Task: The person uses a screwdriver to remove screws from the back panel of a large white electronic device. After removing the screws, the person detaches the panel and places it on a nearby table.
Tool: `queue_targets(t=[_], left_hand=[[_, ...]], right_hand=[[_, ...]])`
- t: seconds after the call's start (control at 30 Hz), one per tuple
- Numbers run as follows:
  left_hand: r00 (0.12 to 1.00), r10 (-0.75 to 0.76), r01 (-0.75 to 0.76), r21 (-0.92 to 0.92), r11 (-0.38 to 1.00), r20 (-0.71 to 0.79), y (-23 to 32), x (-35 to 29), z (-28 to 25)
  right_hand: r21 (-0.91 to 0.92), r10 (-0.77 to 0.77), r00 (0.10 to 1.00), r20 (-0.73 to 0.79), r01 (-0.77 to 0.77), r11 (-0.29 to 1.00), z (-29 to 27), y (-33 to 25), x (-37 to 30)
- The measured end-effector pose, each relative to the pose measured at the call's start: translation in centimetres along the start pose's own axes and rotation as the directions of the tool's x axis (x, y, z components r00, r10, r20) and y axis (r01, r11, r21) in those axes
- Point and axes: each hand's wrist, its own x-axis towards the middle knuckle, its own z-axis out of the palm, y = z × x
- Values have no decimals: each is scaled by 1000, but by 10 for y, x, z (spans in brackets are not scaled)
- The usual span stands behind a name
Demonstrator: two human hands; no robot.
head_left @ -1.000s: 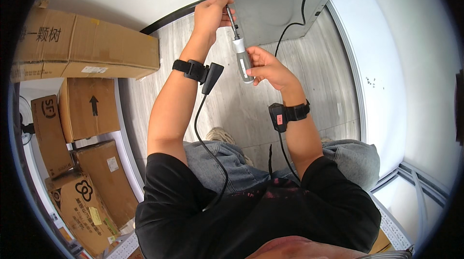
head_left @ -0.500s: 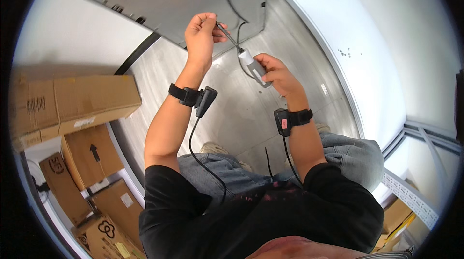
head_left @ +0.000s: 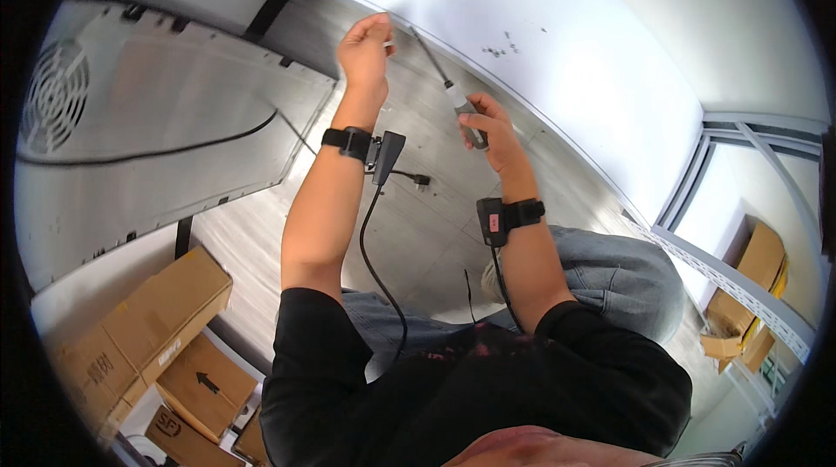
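Observation:
My right hand [head_left: 496,131] is closed around the grey handle of a screwdriver [head_left: 471,123]. Its long dark shaft points up and to the left, toward a white panel. Left of the shaft's tip, a small gap away, is my left hand [head_left: 364,49], raised with thumb and fingers pressed together. A small pale bit shows at its fingers, too small to name. Several small dark pieces [head_left: 501,50] are scattered on the white panel [head_left: 592,75], up and right of the screwdriver.
A metal appliance casing [head_left: 200,118] with a round vent stands at left, a black cable across it. A plug [head_left: 421,180] lies on the grey floor [head_left: 418,240]. Cardboard boxes [head_left: 165,319] fill the lower left. Metal shelving [head_left: 740,267] with another carton [head_left: 753,284] is at right.
The view has turned right, so the casing now lies at left and the white panel ahead. My left hand has come away from the screwdriver's shaft, which my right hand still holds.

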Motion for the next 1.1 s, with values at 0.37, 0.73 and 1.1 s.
queue_targets(t=[0.37,0.73,1.1], left_hand=[[800,483,-580,665,471,355,-134,22,79],[894,236,-412,494,766,380,-121,21,43],[945,70,-97,69,993,321,107,-82,-180]], right_hand=[[231,-5,975,-222,58,971,-37,-2,12],[149,-94,989,-113,111,983,-2,-8,15],[87,-135,867,480,106,991,192,-1,-20]])
